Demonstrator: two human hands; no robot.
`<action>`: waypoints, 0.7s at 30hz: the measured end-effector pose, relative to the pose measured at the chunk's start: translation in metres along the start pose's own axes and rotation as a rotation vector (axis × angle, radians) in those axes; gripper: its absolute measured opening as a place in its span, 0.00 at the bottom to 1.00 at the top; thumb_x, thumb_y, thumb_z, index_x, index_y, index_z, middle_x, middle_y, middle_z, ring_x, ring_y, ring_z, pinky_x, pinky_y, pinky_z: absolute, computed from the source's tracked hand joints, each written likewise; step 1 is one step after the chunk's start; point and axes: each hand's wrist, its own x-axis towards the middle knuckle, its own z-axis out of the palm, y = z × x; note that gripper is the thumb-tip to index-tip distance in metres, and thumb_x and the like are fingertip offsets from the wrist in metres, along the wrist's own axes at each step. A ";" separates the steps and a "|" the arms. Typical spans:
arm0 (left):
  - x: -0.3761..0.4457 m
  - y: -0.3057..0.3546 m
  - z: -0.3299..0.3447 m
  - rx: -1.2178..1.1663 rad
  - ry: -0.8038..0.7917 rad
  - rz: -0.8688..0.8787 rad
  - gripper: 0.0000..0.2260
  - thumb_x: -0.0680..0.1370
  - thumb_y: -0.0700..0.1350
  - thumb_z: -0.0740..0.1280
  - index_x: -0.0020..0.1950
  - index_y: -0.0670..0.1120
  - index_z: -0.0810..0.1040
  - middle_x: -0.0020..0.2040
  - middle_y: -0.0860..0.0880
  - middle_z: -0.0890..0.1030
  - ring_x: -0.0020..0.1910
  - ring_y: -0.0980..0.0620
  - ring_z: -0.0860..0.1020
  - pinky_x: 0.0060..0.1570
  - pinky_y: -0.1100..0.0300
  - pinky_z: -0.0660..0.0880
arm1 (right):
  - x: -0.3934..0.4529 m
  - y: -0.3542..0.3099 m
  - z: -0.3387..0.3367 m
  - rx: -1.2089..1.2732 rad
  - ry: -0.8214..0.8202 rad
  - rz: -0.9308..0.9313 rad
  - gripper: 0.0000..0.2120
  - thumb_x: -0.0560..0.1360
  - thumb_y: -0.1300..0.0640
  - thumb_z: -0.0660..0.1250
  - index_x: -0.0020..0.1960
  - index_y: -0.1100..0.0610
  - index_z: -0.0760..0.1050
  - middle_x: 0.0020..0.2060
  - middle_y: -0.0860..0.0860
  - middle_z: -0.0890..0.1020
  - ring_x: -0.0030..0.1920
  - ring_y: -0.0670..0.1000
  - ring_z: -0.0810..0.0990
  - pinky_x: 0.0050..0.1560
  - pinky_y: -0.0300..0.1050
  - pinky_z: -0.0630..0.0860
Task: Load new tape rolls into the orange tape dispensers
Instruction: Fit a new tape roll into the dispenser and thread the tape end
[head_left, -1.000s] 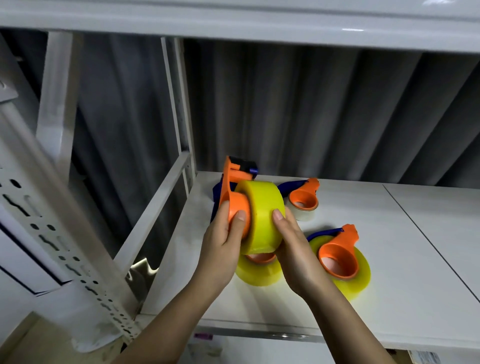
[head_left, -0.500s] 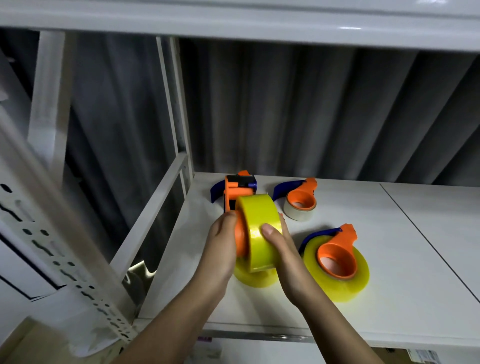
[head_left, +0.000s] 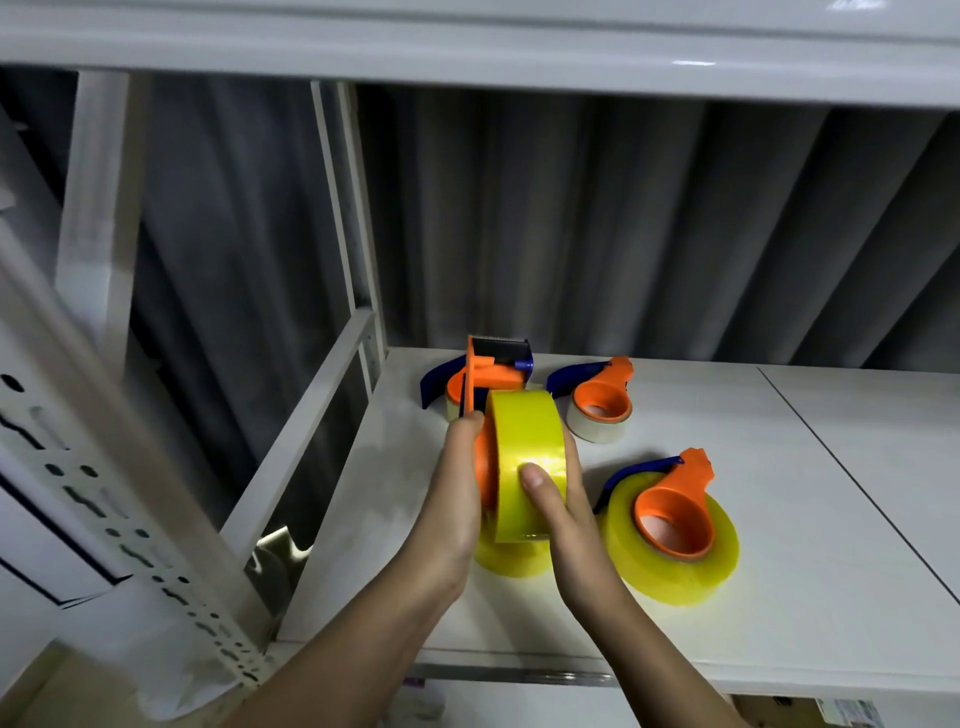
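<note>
Tape dispensers of orange plastic are what the job turns on, and they are found on the white metal shelf board (head_left: 779, 571) that fills the lower right of the frame, under another white shelf across the top and in front of a dark pleated curtain. Largest of the loaded pieces is the wide yellow tape roll with an orange dispenser core and blue handle (head_left: 672, 535), lying flat at lower right of centre. Held upright at the centre of the frame is a fresh yellow tape roll (head_left: 524, 457), seated on the orange hub of the orange plate-shaped dispenser with a black cutter head (head_left: 491, 374), which stands on edge just behind and left of it. Beneath the hands another yellow roll (head_left: 511, 558) lies flat, mostly hidden. At the back of the shelf, two nearly spent whitish rolls on orange dispensers are seen, one at centre right (head_left: 600, 413) and one half hidden behind the held dispenser (head_left: 449, 387). The left hand (head_left: 457, 499) is wrapped about the orange hub side, thumb up at the plate's edge; the right hand (head_left: 561, 509) clasps the roll's outer face, thumb across the yellow band. The step in hand appears to be pressing the roll home onto the hub. Next, a firm, square push is probably called for, then the tape end must be led to the cutter.
</note>
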 end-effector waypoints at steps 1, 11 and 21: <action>0.000 0.001 0.001 0.006 0.004 0.006 0.19 0.81 0.55 0.51 0.52 0.51 0.81 0.46 0.48 0.84 0.43 0.54 0.83 0.40 0.62 0.77 | -0.001 -0.002 0.001 0.004 -0.002 -0.002 0.31 0.64 0.31 0.63 0.65 0.27 0.59 0.68 0.42 0.70 0.66 0.40 0.71 0.68 0.44 0.70; -0.003 -0.001 -0.002 -0.007 0.050 0.048 0.17 0.82 0.54 0.51 0.47 0.55 0.78 0.41 0.54 0.84 0.39 0.58 0.82 0.34 0.66 0.77 | -0.003 -0.007 0.005 0.138 -0.025 -0.002 0.40 0.60 0.30 0.69 0.69 0.34 0.59 0.68 0.44 0.72 0.64 0.41 0.74 0.64 0.42 0.73; -0.001 -0.006 0.000 0.144 0.222 0.081 0.13 0.82 0.54 0.55 0.61 0.53 0.74 0.57 0.46 0.77 0.52 0.50 0.79 0.49 0.52 0.78 | -0.004 -0.012 0.013 0.076 0.039 -0.059 0.31 0.65 0.34 0.66 0.66 0.29 0.62 0.67 0.42 0.71 0.66 0.46 0.72 0.66 0.55 0.71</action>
